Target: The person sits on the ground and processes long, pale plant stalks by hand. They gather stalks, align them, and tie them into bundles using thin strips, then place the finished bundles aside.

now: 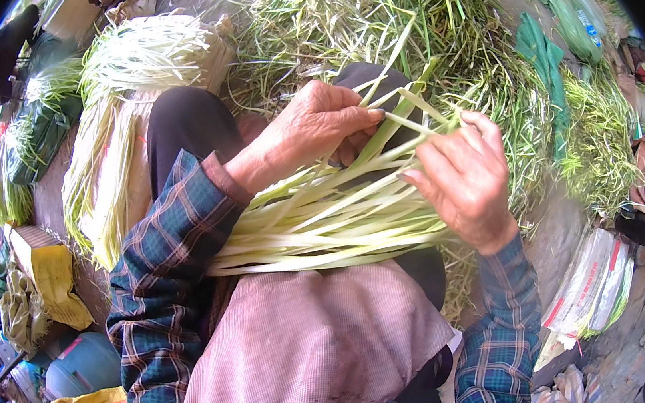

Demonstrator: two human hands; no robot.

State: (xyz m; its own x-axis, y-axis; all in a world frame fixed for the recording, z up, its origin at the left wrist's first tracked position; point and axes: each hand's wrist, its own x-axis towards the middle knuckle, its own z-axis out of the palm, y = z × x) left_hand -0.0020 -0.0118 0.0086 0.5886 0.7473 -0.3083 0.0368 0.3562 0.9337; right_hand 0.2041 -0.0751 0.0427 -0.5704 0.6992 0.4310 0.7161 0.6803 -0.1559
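Observation:
My left hand (299, 130) pinches long pale green leafy stalks between thumb and finger, above my knees. Facing it, my right hand (466, 179) has its fingers curled around the other end of a pale green stalk (406, 122) that stretches between both hands. Part of that grip is hidden behind the fingers. Across my lap, under both hands, lies a loose bunch of long yellowish-white stalks (326, 234). A pinkish cloth (306, 336) covers my lap below the bunch.
Beyond my knees spreads a heap of green leaf scraps (346, 11). To the left, pale stalks (144, 51) drape over a block-like support. A blue-green rounded container (85, 366) stands at lower left. On the right lie a green cloth (547, 68) and a white printed sack (587, 286).

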